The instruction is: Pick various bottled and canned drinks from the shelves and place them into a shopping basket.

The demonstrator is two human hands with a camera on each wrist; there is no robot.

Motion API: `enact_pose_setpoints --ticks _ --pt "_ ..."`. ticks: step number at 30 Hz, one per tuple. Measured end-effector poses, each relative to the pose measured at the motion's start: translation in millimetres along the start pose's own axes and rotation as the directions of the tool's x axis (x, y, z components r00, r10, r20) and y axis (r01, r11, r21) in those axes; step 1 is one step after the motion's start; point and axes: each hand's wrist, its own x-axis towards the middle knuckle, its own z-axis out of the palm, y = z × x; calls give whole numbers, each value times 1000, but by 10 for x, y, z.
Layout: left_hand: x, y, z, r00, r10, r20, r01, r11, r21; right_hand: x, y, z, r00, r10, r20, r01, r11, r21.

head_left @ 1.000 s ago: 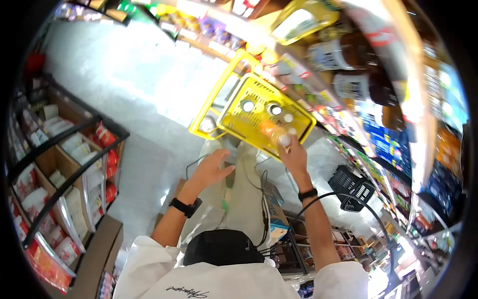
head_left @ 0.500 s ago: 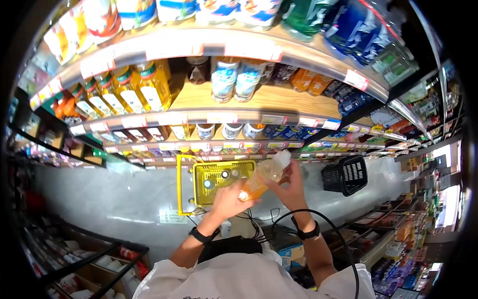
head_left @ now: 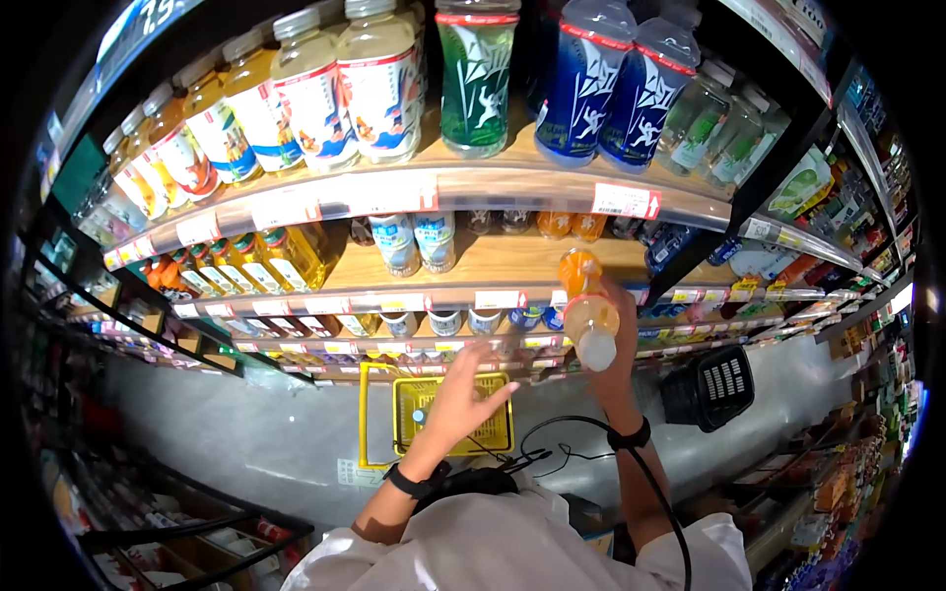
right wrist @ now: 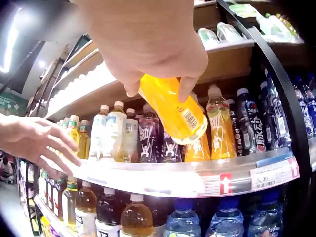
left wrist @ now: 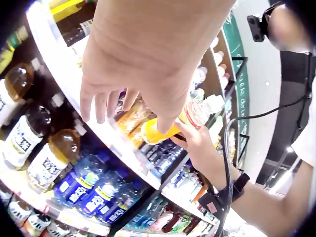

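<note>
My right hand (head_left: pixel 613 360) grips a bottle of orange drink (head_left: pixel 583 281) with a white cap. The bottle is tilted in front of the middle shelf, its base toward the shelf and its cap toward me. In the right wrist view, its base with a barcode points at a row where similar orange bottles (right wrist: pixel 220 131) stand beside dark purple ones (right wrist: pixel 149 133). My left hand (head_left: pixel 460 399) holds nothing; its fingers are spread, over the yellow basket (head_left: pixel 505 433) in the head view. The left wrist view shows the left hand (left wrist: pixel 143 74) overlapping the bottle.
The shelf edge (right wrist: pixel 207 185) with price tags runs below the orange bottles. Above, a shelf carries blue bottles (head_left: pixel 586 89) and a green one (head_left: pixel 477 84). A black basket (head_left: pixel 724 389) stands on the floor at right. A black cable (head_left: pixel 662 492) crosses my right forearm.
The head view has turned up from the basket to the shelves. The orange drink bottle rose from the basket, was held between both hands, and is now in the right hand near the shelf.
</note>
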Motion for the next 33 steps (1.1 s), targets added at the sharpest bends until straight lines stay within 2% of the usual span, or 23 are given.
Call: enact_pose_setpoints --ticks 2,3,4,5,6,8,9,10,11,12,14,16,18,19,20,22,24,26,27,28,30,32,33 --pt "-128 -272 32 996 -80 -35 80 997 -5 147 274 42 999 -7 -43 6 999 -37" --pt "-215 -463 62 991 -99 -90 100 995 9 220 408 93 996 75 -42 -79 993 -92" --pt "-327 -606 78 982 -120 -147 124 992 18 256 549 146 997 70 -38 -73 994 -84" --pt "-400 -614 42 943 -273 -192 299 946 123 292 688 190 995 92 -46 -94 995 -38" --pt "-474 -672 13 939 -279 -203 307 943 127 325 774 220 992 116 -48 -116 993 9" --pt "-596 -856 -63 857 -434 -278 473 877 88 409 860 281 996 76 -43 -77 997 -15" --pt "-669 -903 -113 850 -440 -290 482 872 90 433 897 322 997 75 -35 -74 997 19" --pt "-743 -949 -164 809 -496 -317 544 835 81 456 924 359 997 73 -28 -72 996 53" --pt "-776 -1009 -217 766 -543 -343 597 799 69 508 953 373 1000 7 -6 -7 1000 15" --pt "-843 -1053 -257 759 -549 -350 605 793 69 556 886 380 1000 8 3 -8 1000 23" --pt "-995 -1186 -314 702 -579 -414 638 770 5 650 760 411 999 51 -16 -49 992 115" --pt "-1170 -1368 -393 685 -602 -411 652 758 -23 708 821 456 1000 16 -20 -14 996 87" --pt "-1276 -1451 -467 641 -678 -359 705 705 -74 732 985 494 997 79 19 -81 977 195" --pt "-1324 -1527 -504 619 -704 -348 730 679 -77 758 954 495 998 62 18 -64 975 214" --pt "-1372 -1586 -519 615 -711 -342 733 675 -86 767 1068 527 998 61 26 -65 976 206" --pt "-1380 -1600 -585 597 -734 -324 741 659 -126 838 1123 607 995 95 35 -101 936 337" --pt "-1401 -1634 -626 583 -750 -312 753 643 -140 841 1110 570 990 103 91 -129 924 359" --pt "-1449 -1716 -664 594 -748 -298 746 650 -144 852 1132 566 981 137 136 -166 959 230" --pt "-1443 -1715 -704 599 -753 -273 752 646 -132 832 1113 523 958 215 188 -212 977 -40" --pt "-1436 -1753 -714 589 -763 -267 762 634 -132 838 1056 549 975 160 153 -153 987 -56" --pt "-1505 -1880 -758 649 -723 -235 742 671 -14 820 950 563 965 244 91 -245 969 1" --pt "-1595 -2036 -824 662 -730 -167 740 672 -4 747 934 537 951 298 80 -299 954 -7" --pt "-1636 -2054 -882 656 -741 -139 749 662 5 652 1214 560 957 279 77 -289 937 196"
